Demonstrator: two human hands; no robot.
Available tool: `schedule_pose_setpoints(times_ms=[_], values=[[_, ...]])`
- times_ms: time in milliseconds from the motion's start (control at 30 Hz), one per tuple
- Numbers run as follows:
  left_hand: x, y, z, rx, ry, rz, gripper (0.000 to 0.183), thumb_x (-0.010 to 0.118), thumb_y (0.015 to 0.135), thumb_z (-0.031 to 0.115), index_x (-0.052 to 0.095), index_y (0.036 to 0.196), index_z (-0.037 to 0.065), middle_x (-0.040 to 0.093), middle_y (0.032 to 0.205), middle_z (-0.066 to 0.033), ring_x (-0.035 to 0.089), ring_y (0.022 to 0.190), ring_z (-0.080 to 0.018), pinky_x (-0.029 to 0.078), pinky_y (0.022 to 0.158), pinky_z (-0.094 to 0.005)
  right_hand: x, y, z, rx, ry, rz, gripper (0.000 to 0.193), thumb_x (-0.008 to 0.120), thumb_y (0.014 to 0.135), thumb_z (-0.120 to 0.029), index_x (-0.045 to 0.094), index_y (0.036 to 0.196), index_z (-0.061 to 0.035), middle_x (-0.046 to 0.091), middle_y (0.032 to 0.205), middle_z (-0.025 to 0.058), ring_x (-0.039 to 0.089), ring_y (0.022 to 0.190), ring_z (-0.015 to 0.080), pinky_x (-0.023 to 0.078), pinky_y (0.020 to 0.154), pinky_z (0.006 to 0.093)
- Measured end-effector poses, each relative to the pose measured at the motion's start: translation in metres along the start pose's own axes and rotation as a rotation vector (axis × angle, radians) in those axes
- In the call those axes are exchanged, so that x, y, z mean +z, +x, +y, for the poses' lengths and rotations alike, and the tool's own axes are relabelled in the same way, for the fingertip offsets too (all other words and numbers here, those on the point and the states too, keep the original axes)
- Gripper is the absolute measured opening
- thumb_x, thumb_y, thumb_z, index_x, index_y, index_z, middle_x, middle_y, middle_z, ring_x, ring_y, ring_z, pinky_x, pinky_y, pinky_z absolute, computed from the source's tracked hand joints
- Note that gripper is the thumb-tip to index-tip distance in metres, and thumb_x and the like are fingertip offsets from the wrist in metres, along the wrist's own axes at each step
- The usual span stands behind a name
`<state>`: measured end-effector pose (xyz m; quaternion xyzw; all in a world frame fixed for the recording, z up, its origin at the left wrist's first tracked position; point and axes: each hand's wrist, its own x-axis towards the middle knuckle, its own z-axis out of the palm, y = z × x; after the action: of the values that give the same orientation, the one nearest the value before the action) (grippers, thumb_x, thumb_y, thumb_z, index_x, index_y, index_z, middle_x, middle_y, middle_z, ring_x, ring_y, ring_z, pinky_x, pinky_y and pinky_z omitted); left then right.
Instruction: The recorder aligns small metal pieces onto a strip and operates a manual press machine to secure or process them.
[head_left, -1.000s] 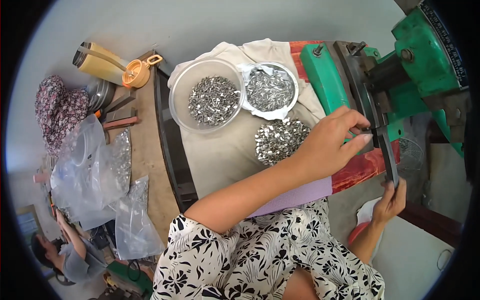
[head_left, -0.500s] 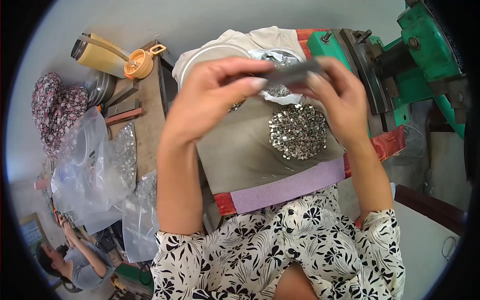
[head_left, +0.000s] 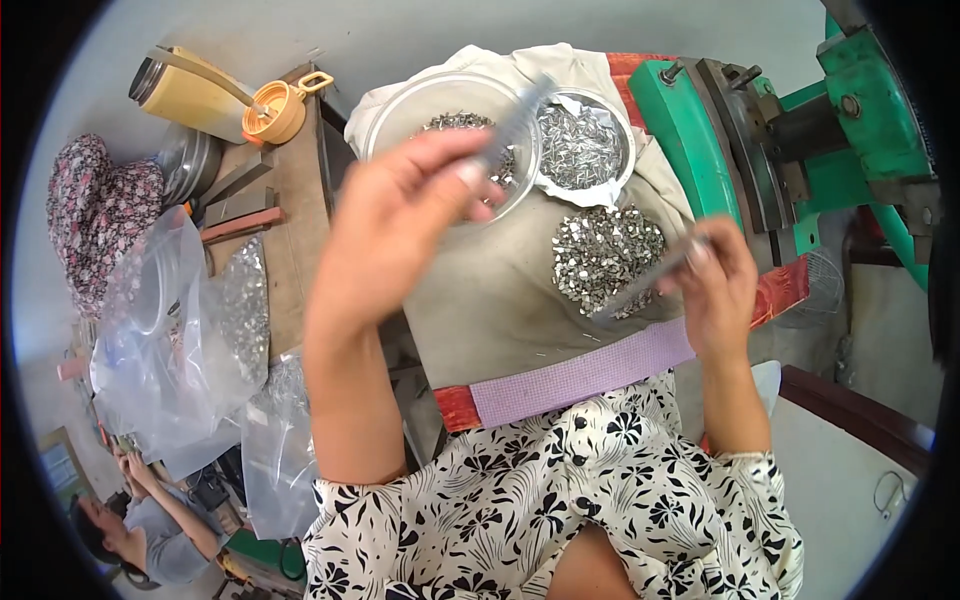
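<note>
My left hand (head_left: 400, 215) is closed on a flat grey strip (head_left: 518, 120), smeared by motion, held up over the clear round bowl (head_left: 372, 135). In that bowl lie small metal pieces (head_left: 458, 121), partly hidden by my fingers. My right hand (head_left: 718, 285) pinches a thin dark bar (head_left: 650, 278), slanting down to the left. Its lower end is over the near edge of a heap of small shiny metal pieces (head_left: 600, 245) on the cloth. Behind the heap, a round dish lined with white plastic (head_left: 605, 195) holds short metal pins (head_left: 580, 145).
A green machine (head_left: 690, 150) stands on the right. A purple mat strip (head_left: 585, 365) runs along the table's near edge. On the left bench are a yellow bottle (head_left: 190, 100), an orange lid (head_left: 273, 115), dark metal bars (head_left: 240, 205) and plastic bags (head_left: 150, 350). Another person (head_left: 165, 530) sits at lower left.
My hands, together on one dark piece over the dishes, have moved apart. The right has come down and right with a bar, the left slightly down with a strip. The dishes now show.
</note>
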<state>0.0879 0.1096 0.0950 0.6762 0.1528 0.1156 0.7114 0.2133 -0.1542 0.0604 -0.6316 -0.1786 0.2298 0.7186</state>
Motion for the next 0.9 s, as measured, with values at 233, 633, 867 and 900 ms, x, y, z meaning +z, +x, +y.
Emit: schedule_pose_setpoints(times_ms=[233, 633, 867, 900], values=[[0.079, -0.042, -0.051, -0.456, -0.094, -0.543, 0.029, 0.049, 0.102, 0.011, 0.059, 0.126, -0.003, 0.067, 0.091, -0.0058, 0.063, 0.08, -0.0111, 0.053, 0.072, -0.0261, -0.092, -0.077, 0.048, 0.153, -0.022, 0.488, 0.022, 0.063, 0.096, -0.008, 0.056, 0.117, -0.004, 0.06, 0.082, -0.0018, 0.064, 0.068, 0.0077, 0.058, 0.061, 0.0247], [0.101, -0.113, -0.062, -0.182, 0.824, -0.217, 0.025, 0.072, 0.086, 0.016, 0.065, 0.109, 0.01, 0.053, 0.105, -0.0077, 0.064, 0.08, -0.0294, 0.052, 0.067, -0.0415, -0.113, -0.062, 0.053, 0.024, -0.748, 0.371, 0.03, 0.081, 0.077, 0.001, 0.069, 0.105, -0.0007, 0.05, 0.105, 0.0026, 0.05, 0.068, 0.0033, 0.04, 0.058, 0.0185], [0.088, -0.116, -0.069, -0.08, 0.717, -0.128, 0.022, 0.071, 0.085, 0.011, 0.066, 0.106, 0.008, 0.057, 0.102, -0.0075, 0.066, 0.075, -0.0287, 0.055, 0.062, -0.0389, -0.058, -0.064, 0.027, -0.368, -0.897, -0.06, 0.021, 0.081, 0.069, 0.0, 0.075, 0.088, -0.0048, 0.057, 0.089, 0.0056, 0.057, 0.066, 0.0116, 0.045, 0.055, 0.024], [0.085, -0.114, -0.071, -0.035, 0.732, -0.094, 0.02, 0.071, 0.084, 0.009, 0.067, 0.104, 0.008, 0.058, 0.1, -0.0073, 0.066, 0.075, -0.0287, 0.054, 0.062, -0.0392, -0.051, -0.059, 0.027, -0.443, -0.901, -0.191, 0.023, 0.081, 0.068, -0.002, 0.075, 0.09, -0.0065, 0.057, 0.088, 0.0055, 0.057, 0.065, 0.0131, 0.045, 0.053, 0.0249]])
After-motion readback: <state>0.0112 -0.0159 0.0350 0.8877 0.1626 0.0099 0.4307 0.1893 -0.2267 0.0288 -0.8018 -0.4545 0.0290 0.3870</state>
